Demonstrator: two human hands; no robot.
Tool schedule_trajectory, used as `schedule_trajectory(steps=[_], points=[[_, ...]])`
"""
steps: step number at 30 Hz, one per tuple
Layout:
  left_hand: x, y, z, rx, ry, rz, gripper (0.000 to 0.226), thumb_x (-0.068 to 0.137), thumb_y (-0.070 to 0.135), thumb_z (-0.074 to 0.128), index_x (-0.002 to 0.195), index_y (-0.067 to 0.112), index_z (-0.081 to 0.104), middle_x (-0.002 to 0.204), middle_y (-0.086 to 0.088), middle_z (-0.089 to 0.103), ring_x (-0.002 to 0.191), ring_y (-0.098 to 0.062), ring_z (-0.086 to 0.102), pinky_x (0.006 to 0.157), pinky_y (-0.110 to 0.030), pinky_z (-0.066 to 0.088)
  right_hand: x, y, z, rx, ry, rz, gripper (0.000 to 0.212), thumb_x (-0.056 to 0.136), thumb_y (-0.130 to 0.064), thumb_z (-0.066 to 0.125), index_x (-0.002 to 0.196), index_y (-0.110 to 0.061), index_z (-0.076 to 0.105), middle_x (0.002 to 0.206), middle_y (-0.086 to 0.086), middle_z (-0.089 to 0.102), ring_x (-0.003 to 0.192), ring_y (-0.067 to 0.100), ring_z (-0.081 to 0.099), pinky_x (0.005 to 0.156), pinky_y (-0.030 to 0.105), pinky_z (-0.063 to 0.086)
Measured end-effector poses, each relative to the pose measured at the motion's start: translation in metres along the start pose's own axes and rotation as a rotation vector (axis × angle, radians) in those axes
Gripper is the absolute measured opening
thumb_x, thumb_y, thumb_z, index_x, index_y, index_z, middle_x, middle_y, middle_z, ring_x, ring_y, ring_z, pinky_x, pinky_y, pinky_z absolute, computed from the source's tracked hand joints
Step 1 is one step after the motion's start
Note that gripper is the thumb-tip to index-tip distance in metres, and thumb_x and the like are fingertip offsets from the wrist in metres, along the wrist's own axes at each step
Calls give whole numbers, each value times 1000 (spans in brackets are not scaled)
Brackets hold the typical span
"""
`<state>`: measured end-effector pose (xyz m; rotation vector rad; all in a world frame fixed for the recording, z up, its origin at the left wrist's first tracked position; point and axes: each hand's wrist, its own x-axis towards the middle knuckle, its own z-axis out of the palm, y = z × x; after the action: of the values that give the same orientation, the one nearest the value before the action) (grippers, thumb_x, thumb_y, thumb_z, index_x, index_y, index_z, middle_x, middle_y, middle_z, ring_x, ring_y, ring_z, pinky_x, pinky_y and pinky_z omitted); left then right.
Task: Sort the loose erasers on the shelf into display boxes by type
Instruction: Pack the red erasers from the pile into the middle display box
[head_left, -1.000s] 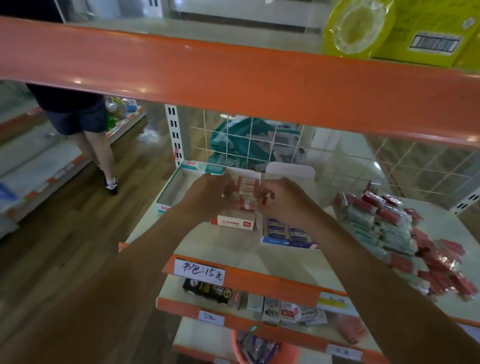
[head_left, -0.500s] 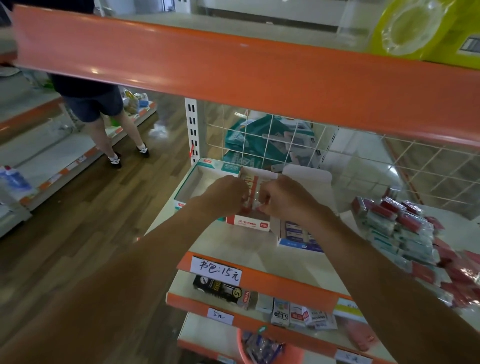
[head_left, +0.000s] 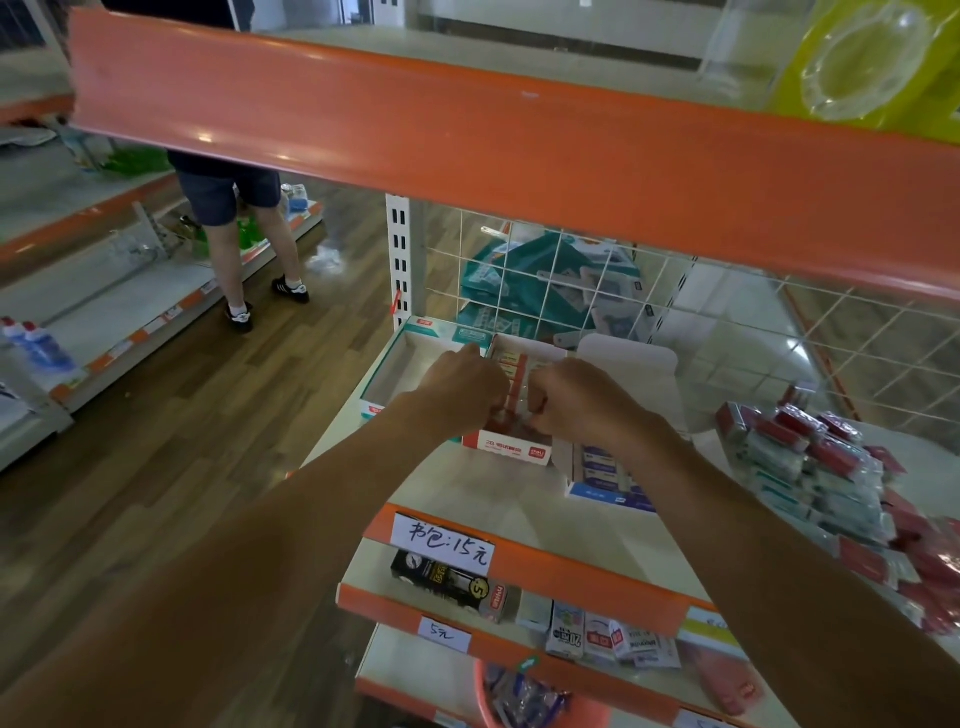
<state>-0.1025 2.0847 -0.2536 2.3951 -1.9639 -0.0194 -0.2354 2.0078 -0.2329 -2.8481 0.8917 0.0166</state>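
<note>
Closing in from either side, a left hand (head_left: 462, 387) and right hand (head_left: 576, 400) curl their fingers onto a row of red-sleeved rectangular erasers (head_left: 511, 371) seated in the red-and-white cardboard display box (head_left: 511, 451). The row runs straight away from the person, both hands equally near. Box walls flank it, so open room likely lies upward.

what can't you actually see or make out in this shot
Head view only:
- Fingertips of the left hand and right hand: curled under, away from the camera, so any grip is hidden.
- Near rows in the red display box: covered by both hands.
- Blue display box: partly behind the right forearm.
- Loose eraser pile: cut off by the right edge; wrapper print too small.
</note>
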Motion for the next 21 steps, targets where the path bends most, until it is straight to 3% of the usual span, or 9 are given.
schedule_trajectory(steps=[7, 13, 21], points=[[-3, -6, 2, -99, -21, -18, 24, 89, 31, 63, 111, 21, 67, 110, -4, 63, 102, -19, 57, 83, -30, 49, 4, -3, 5, -53, 4, -8, 16, 82, -25, 72, 95, -18, 67, 99, 2, 64, 81, 16, 59, 68, 21, 44], [0, -9, 0, -146, -86, -40, 26, 88, 33, 64, 113, 24, 67, 112, 1, 66, 98, -17, 62, 84, -29, 51, 8, 2, -1, -33, -107, 12, 8, 81, -22, 70, 88, -20, 68, 92, -2, 66, 81, 14, 60, 71, 21, 48], [0, -8, 3, -158, -40, -44, 28, 89, 28, 63, 115, 21, 65, 117, -1, 64, 103, -20, 61, 89, -33, 51, 15, 1, -5, -11, -228, 45, 7, 81, -20, 71, 87, -21, 67, 93, -3, 66, 84, 14, 61, 63, 18, 42]])
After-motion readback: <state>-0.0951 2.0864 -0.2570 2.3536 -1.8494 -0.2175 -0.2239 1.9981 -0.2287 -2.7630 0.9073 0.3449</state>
